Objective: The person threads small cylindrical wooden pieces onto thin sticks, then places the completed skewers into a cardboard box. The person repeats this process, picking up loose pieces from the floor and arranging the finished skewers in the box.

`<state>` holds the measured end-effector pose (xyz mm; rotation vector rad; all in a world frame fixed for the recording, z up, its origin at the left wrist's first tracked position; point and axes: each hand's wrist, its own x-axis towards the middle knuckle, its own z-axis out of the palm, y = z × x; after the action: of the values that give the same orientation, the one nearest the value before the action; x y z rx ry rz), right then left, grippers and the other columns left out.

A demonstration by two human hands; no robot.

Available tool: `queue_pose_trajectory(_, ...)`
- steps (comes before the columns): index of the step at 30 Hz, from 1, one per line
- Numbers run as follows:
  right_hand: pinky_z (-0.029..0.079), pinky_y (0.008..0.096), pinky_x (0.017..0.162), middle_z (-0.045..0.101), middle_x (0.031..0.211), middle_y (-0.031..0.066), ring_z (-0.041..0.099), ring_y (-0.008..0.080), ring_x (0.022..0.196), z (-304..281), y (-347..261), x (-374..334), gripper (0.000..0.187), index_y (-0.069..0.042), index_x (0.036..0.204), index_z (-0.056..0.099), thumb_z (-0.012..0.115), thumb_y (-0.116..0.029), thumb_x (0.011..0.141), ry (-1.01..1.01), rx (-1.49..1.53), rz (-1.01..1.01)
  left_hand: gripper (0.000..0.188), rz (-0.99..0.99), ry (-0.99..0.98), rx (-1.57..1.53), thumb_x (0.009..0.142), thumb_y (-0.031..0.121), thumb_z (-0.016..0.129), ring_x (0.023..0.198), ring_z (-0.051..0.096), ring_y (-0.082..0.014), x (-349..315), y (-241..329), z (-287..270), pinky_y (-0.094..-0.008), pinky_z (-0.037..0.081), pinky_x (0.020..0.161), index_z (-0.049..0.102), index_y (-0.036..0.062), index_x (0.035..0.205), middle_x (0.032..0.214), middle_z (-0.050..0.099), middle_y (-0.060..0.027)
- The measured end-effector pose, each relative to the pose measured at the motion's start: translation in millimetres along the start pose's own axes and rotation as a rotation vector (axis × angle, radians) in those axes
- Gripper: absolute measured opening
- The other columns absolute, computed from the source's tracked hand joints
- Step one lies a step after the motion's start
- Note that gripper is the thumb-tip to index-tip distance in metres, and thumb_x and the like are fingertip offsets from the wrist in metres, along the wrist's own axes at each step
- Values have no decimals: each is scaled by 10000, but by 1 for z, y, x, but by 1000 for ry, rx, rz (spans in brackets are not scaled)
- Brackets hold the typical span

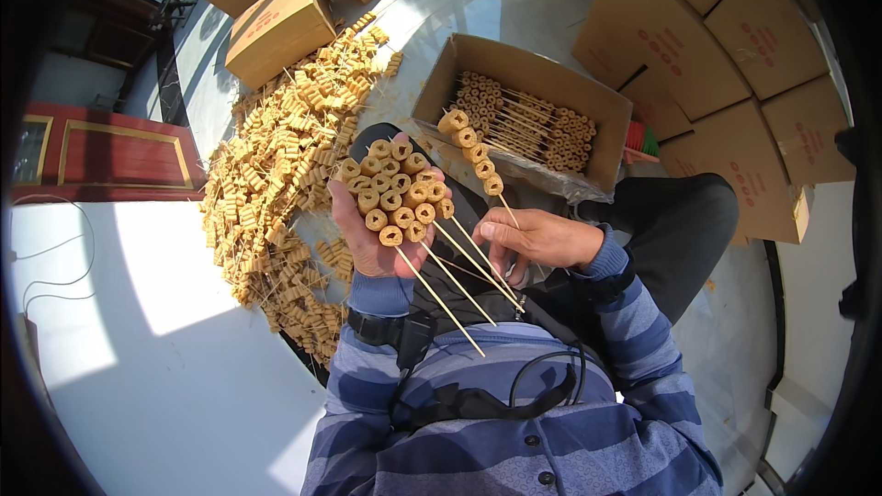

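Observation:
My left hand (347, 230) is wrapped round a bundle of skewers (397, 191) threaded with golden-brown, ring-shaped rolls. Their bare sticks slant down toward my lap. Between the thumb and fingers of my right hand (544, 237) is the stick of a single skewer (476, 154), its rolls pointing up and away, beside the bundle. Some fingers of both hands are hidden. Beyond my hands stands an open cardboard box (602, 133), lined with clear plastic and holding rows of similar skewers (524, 119).
A large heap of loose skewers (276, 156) spreads over the floor on the left. Closed cartons (280, 28) stand behind it. More cartons (680, 46) are stacked at the right. A red and green bristled thing (641, 140) lies beside the open box. A red panelled door (124, 154) is far left.

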<state>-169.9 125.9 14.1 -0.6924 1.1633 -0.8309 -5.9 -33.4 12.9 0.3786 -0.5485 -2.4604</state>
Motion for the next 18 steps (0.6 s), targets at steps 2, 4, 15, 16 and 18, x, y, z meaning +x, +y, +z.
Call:
queue_pose_trajectory(2, 545, 244, 581, 613, 731, 40, 631, 117, 646, 0, 0, 3, 451, -8, 1181, 547, 367, -413, 1096, -96, -79, 68, 972, -69, -123, -93, 907, 760, 456, 1135, 613, -366, 0, -1, 5, -514, 539, 948, 372, -36, 1458, 1233, 606, -201)
queue_pose_trajectory(4, 468, 239, 499, 547, 610, 2, 548, 96, 528, 0, 1, 5, 439, -40, 1192, 561, 351, -415, 1101, -169, -129, 81, 957, -21, 57, -99, 906, 759, 461, 1183, 590, -373, -2, -8, 11, -526, 523, 972, 367, -10, 1469, 1314, 573, -199)
queue_pose_trajectory(15, 365, 241, 435, 389, 526, -50, 416, 73, 420, -4, 4, 11, 377, -33, 1130, 574, 329, -318, 1101, -426, 53, 142, 1145, -2, -54, -33, 845, 806, 509, 1361, 462, -346, -4, -13, 14, -502, 418, 1117, 229, -61, 1538, 1508, 408, -207)
queue_pose_trajectory(16, 364, 242, 434, 389, 527, -49, 414, 73, 420, -4, 4, 11, 373, -30, 1129, 572, 330, -313, 1101, -442, 70, 140, 1158, 5, -57, -28, 834, 813, 517, 1357, 466, -343, -3, -13, 14, -496, 425, 1113, 230, -61, 1538, 1504, 412, -209)
queue_pose_trajectory(18, 361, 244, 431, 391, 528, -48, 412, 74, 420, -3, 5, 11, 367, -21, 1123, 569, 335, -304, 1100, -472, 92, 136, 1173, 24, -36, -17, 815, 819, 538, 1338, 486, -344, -3, -12, 14, -479, 447, 1098, 241, -58, 1536, 1490, 429, -211)
